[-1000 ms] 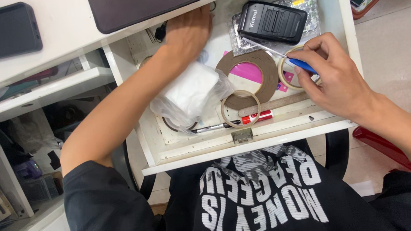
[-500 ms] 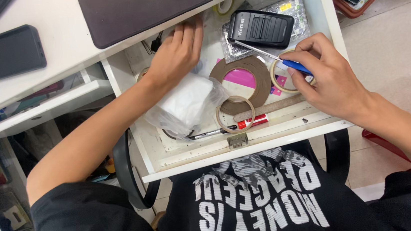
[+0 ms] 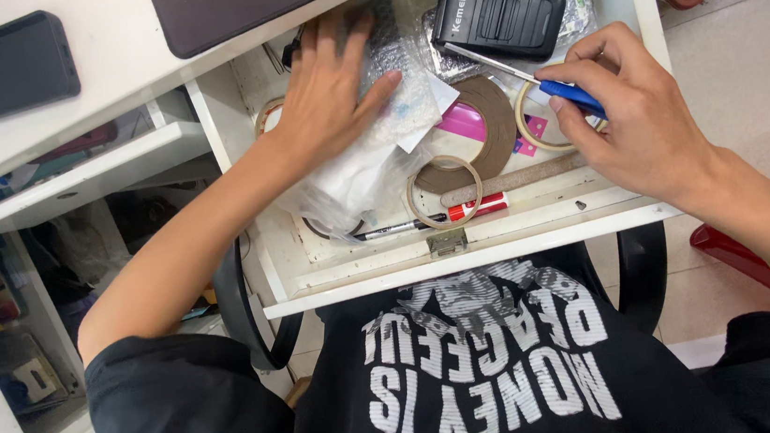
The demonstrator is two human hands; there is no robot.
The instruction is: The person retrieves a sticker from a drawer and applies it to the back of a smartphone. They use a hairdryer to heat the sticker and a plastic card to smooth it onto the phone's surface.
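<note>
My left hand [image 3: 331,95] lies flat, fingers spread, on a clear plastic bag [image 3: 370,157] of white items inside the open white drawer [image 3: 464,254]. My right hand [image 3: 624,113] grips a blue-handled screwdriver [image 3: 571,95], its metal shaft pointing up-left toward a black electric shaver [image 3: 498,17] at the back of the drawer. Under the right hand sits a thin tape ring [image 3: 536,127]. A brown tape roll [image 3: 481,141] and a smaller clear ring [image 3: 444,192] lie between the hands.
A red-capped marker [image 3: 441,217] lies along the drawer's front. A black phone [image 3: 8,64] and a dark pad [image 3: 242,4] rest on the white desk. Open shelves [image 3: 43,183] with clutter are at left. A red stool [image 3: 737,258] stands at right.
My left hand has drawn back from the rear of the drawer and now presses flat on the plastic bag. The right hand with the screwdriver has stayed about where it was.
</note>
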